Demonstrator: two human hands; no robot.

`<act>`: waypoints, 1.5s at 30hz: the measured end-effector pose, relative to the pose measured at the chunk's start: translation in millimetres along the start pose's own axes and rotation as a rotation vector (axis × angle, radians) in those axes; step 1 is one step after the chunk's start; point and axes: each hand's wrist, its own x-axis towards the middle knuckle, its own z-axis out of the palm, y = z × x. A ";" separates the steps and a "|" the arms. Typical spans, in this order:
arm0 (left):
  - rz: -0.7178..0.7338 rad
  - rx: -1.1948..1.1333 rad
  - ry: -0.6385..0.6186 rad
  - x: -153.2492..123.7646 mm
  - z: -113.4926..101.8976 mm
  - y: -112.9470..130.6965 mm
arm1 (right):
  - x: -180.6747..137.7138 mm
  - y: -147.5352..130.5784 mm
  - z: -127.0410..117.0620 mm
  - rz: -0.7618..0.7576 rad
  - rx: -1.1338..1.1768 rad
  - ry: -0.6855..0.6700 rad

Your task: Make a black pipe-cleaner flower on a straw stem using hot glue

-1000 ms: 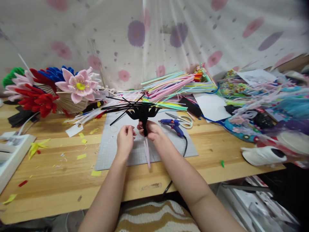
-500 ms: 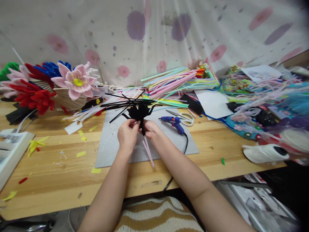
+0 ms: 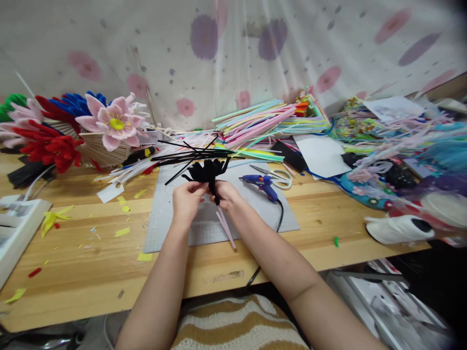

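Note:
Over the grey mat I hold a black pipe-cleaner flower, its petals fanned out at the top and its stem slanting downward. My right hand is closed around the stem from the right. On the left, the thumb and fingers of my left hand pinch just under the petals; their tips are partly hidden. Two pale pink strips stick out below the stem, and I cannot tell whether they join it. A blue glue gun lies to the right of my hands.
Scissors lie behind the glue gun. Black pipe cleaners and a pastel bundle are behind the flower. Finished flowers stand at left, near a white power strip. At right are a white spool and paper.
My left hand has shifted slightly left and down. The black flower has tipped a little to the left, while my right hand stays almost in place.

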 end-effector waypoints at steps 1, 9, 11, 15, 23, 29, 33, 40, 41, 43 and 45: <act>-0.004 -0.010 -0.006 0.5 -0.4 -0.1 | -0.1 0.0 0.3 -0.002 -0.001 0.001; 0.006 -0.033 -0.055 2.0 -4.6 0.3 | -4.1 -1.6 1.2 -0.014 0.000 -0.018; 0.008 -0.033 -0.046 1.6 -4.6 0.8 | -2.8 -0.5 1.6 -0.024 0.000 -0.020; 0.012 -0.016 0.000 0.9 -2.6 1.5 | 3.2 5.0 2.3 -0.056 -0.004 -0.001; 0.040 -0.013 -0.008 -0.2 -4.0 3.2 | -1.4 4.6 2.8 -0.104 -0.007 0.022; 0.029 -0.013 0.008 -0.1 -4.5 4.0 | 0.6 6.0 2.2 -0.140 -0.016 -0.004; 0.019 -0.014 0.014 0.1 -3.6 3.4 | 8.3 10.7 0.2 -0.151 -0.019 -0.016; 0.027 -0.029 -0.020 1.7 -4.4 5.5 | 14.5 12.8 -2.1 -0.177 -0.016 -0.032; 0.025 -0.027 -0.016 2.0 -4.6 6.3 | 13.5 12.2 -1.7 -0.184 -0.022 -0.016; 0.021 -0.020 -0.009 2.5 -4.8 7.6 | 10.4 10.6 -0.5 -0.182 -0.031 0.022; 0.017 -0.005 -0.004 2.6 -4.2 7.3 | 7.7 9.3 1.0 -0.176 -0.033 0.051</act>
